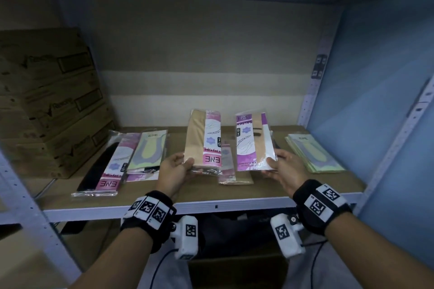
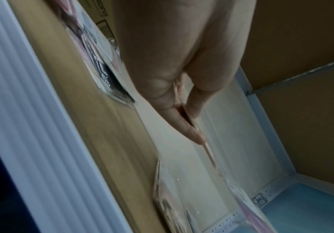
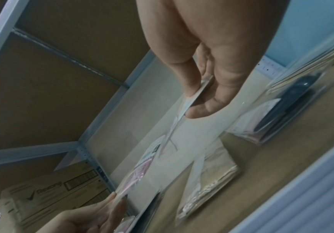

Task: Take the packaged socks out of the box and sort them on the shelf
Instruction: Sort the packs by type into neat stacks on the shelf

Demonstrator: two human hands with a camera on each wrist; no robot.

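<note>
My left hand (image 1: 179, 165) pinches the lower edge of a beige sock packet (image 1: 203, 139) with a pink and white label, held upright above the shelf board (image 1: 204, 189). My right hand (image 1: 278, 165) pinches the lower corner of a second beige sock packet (image 1: 254, 142) with a purple label. In the left wrist view the left hand's thumb and fingers (image 2: 184, 123) clamp a thin packet edge. In the right wrist view the right hand's fingers (image 3: 206, 108) pinch its packet edge-on, and the left hand (image 3: 94, 216) shows at lower left.
On the shelf lie a black sock packet (image 1: 101, 166), yellow-grey packets (image 1: 148, 150), a beige packet (image 1: 231, 171) under my hands and a stack of yellow-green packets (image 1: 312, 152) at right. Stacked cardboard boxes (image 1: 51, 103) fill the left end. A blue wall (image 1: 375, 101) bounds the right.
</note>
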